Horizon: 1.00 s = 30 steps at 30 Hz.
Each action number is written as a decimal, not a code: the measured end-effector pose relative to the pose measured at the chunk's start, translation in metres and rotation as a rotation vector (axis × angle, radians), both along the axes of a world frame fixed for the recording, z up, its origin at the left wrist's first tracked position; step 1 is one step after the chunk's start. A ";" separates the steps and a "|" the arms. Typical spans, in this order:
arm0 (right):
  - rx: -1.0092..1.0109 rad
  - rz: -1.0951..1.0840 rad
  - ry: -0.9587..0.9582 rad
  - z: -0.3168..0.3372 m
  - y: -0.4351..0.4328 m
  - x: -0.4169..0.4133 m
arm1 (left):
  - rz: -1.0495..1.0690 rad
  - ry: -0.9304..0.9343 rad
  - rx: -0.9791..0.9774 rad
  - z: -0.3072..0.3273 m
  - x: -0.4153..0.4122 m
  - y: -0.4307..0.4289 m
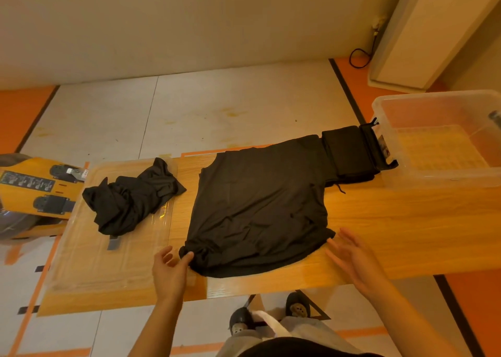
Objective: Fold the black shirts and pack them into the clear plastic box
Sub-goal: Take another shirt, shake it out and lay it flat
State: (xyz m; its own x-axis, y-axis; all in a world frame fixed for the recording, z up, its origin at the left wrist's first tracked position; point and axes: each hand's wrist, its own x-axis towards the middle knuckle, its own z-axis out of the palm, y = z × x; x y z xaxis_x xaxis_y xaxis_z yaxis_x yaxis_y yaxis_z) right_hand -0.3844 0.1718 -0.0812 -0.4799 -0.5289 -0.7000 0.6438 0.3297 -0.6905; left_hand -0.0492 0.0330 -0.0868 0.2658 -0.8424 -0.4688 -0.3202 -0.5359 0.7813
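Note:
A black shirt (pixel 257 207) lies spread on the wooden table (pixel 406 229) in the middle. My left hand (pixel 169 270) touches its bunched near-left corner with thumb and fingers, loosely curled. My right hand (pixel 355 259) hovers open by the shirt's near-right corner, fingers straight. A second, crumpled black shirt (pixel 130 202) lies at the left on a clear plastic lid (pixel 81 261). A stack of folded black shirts (pixel 349 153) sits at the far right, against the clear plastic box (pixel 439 139), which looks empty.
A yellow device with black parts (pixel 35 191) stands off the table's left end. My feet in sandals (pixel 271 316) show below the table's near edge. A black cable (pixel 360 55) runs along the far wall beside a white cabinet (pixel 423 31).

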 end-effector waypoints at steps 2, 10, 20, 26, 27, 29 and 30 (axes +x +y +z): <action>0.156 0.194 0.321 -0.009 0.001 0.006 | -0.195 -0.192 -0.175 -0.006 -0.006 0.010; 0.334 0.527 0.930 -0.030 -0.015 0.011 | -0.688 -0.451 -0.268 -0.029 -0.009 0.016; 0.186 0.423 0.785 0.012 -0.039 -0.004 | -0.557 -0.056 -0.176 0.023 0.006 -0.026; -0.055 0.196 0.428 0.085 -0.063 -0.012 | -0.487 0.126 -0.174 0.077 -0.003 -0.044; -0.069 0.178 0.425 0.092 -0.066 -0.013 | -0.488 0.127 -0.169 0.081 -0.004 -0.047; -0.090 0.165 0.445 0.101 -0.068 -0.016 | -0.510 0.086 -0.169 0.087 -0.005 -0.053; -0.110 0.175 0.449 0.105 -0.069 -0.018 | -0.526 0.061 -0.177 0.090 -0.005 -0.055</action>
